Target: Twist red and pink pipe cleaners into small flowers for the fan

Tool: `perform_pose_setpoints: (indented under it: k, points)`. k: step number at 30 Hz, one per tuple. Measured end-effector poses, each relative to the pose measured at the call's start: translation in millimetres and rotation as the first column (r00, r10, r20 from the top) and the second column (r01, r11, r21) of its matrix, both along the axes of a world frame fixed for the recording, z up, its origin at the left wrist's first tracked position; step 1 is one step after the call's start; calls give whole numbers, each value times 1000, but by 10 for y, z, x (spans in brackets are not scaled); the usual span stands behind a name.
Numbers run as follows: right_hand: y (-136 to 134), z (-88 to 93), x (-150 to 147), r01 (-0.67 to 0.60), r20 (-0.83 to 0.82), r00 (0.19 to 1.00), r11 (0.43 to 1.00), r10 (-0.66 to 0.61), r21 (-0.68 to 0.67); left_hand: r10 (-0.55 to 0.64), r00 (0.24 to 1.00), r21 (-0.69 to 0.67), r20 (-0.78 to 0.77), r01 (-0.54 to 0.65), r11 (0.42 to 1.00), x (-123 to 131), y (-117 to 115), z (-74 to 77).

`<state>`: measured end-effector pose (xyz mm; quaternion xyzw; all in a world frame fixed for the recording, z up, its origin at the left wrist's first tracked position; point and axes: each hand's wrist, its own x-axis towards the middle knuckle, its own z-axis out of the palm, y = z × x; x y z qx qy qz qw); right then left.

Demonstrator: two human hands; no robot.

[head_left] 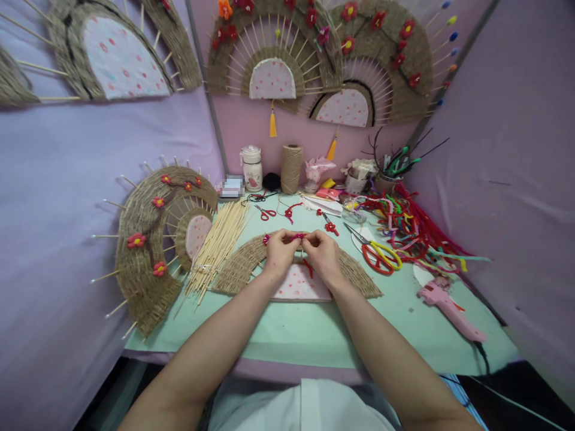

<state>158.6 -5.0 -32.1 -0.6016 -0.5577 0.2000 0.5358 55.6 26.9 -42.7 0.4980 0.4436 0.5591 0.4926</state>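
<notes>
My left hand [281, 256] and my right hand [322, 254] meet above a fan-shaped twine weaving [357, 269] on the table. Between them is a small magenta pipe cleaner piece [298, 237], pinched from both sides by the fingertips. A magenta bit [266, 239] shows on the weaving just left of my left hand. Below my right hand, a red pipe cleaner strip [308, 267] lies over the dotted cloth half-circle [303, 286]. My hands cover the weaving's upper middle. Red pipe cleaner flowers [331, 227] lie beyond my right hand.
Bamboo sticks [224, 239] and a finished fan [148, 251] stand at left. Large scissors [377, 251], a pipe cleaner heap [404, 221] and a pink glue gun [451, 311] lie at right. Small scissors [266, 213], a twine spool [291, 169] and a white bottle [251, 169] are behind.
</notes>
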Motion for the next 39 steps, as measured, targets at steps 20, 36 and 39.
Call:
perform_pose_setpoints:
  k: [20, 36, 39]
  points:
    - [98, -45, 165, -249, -82, 965, 968, 248, -2, -26, 939, -232, 343, 111, 966, -52, -14, 102]
    - [53, -45, 176, -198, 207, 965, 962, 158, 188, -64, 904, -288, 423, 201, 936, -88, -36, 150]
    - [39, -33, 169, -181, 231, 964, 960, 131, 212, -73, 903, -276, 424, 206, 939, -88, -37, 150]
